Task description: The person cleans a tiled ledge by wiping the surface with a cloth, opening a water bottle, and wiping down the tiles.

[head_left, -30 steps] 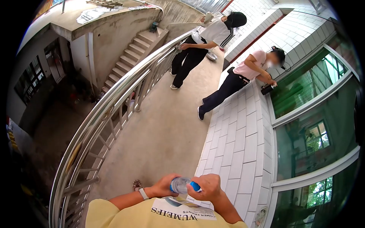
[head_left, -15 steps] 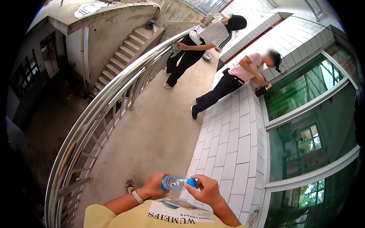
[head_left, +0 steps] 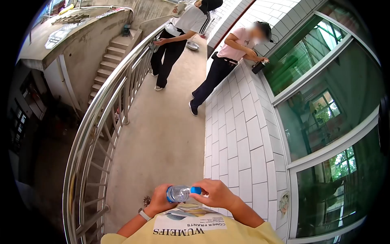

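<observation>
Railing: curved silver metal railing (head_left: 94,116) runs up the L side of view; beyond it, a lower yard & concrete stairs (head_left: 106,67).
Left hand: our left hand (head_left: 158,200) is curled closed round the base end of a clear plastic bottle (head_left: 179,194) w/ blue at that end; fingers wrap the far side. Pale-banded wristwatch (head_left: 144,214) on that wrist.
Bottle: in front of our yellow printed T-shirt (head_left: 191,227), btwn both hands, tipped on its side, neck pointing R. Contents: can't tell.
Cap: small round blue plastic cap (head_left: 196,190) at the neck end; can't tell if seated or loose.
Right hand: our right hand (head_left: 219,196) has thumb & index pinched on the cap, other fingers bent, palm not on the bottle.
Hands: a bit apart, one at each end of the bottle, not touching each other.
Floor: bare concrete walkway (head_left: 158,138) under & ahead of us; shallow silver metal basin (head_left: 192,46) at far end.
Person, far L: white top, black trousers (head_left: 172,51), beside the railing, pale cup (head_left: 179,9) in one raised hand.
Person, to R: pink top, dark trousers (head_left: 216,75), at the white tiled wall (head_left: 243,142), hands at a black cylindrical container (head_left: 258,66).
Windows, far R: green-tinted glass, pale frames (head_left: 325,112).
</observation>
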